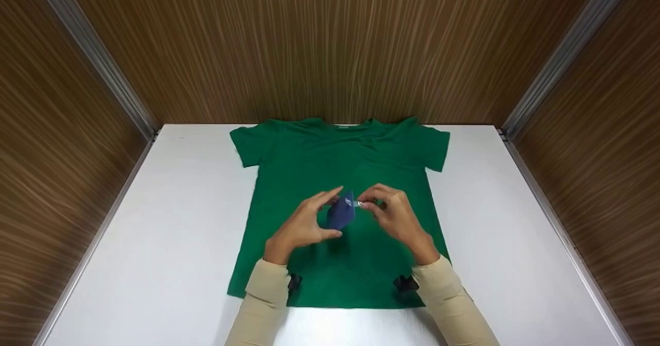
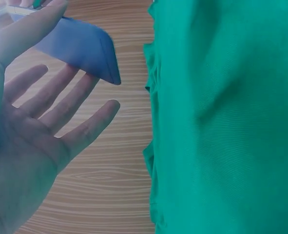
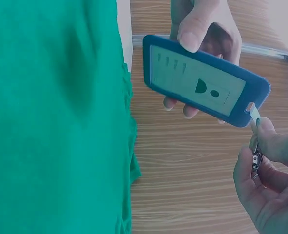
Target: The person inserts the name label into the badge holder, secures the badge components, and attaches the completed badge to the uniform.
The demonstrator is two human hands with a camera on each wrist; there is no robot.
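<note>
A blue ID badge holder (image 3: 156, 80) hangs in the air over a green T-shirt (image 1: 309, 170). My left hand (image 1: 304, 225) holds the holder by its long edges, thumb on one side and fingers on the other. A card with a printed head-and-shoulders figure shows through its window in the right wrist view. With thumb and fingertips, my right hand (image 1: 394, 217) pinches a metal badge clip (image 3: 256, 161). A short clear strap (image 3: 254, 113) runs from that clip through the slot at the holder's end. In the left wrist view the badge holder (image 2: 83, 48) shows its plain back.
The T-shirt lies spread flat, collar at the far side, on a white table (image 1: 170, 222). Brown wood-grain panels (image 1: 330, 47) stand behind and on both sides, with metal strips (image 1: 93, 52) along the corners. Dark wrist-worn devices (image 1: 405, 283) sit at both cuffs.
</note>
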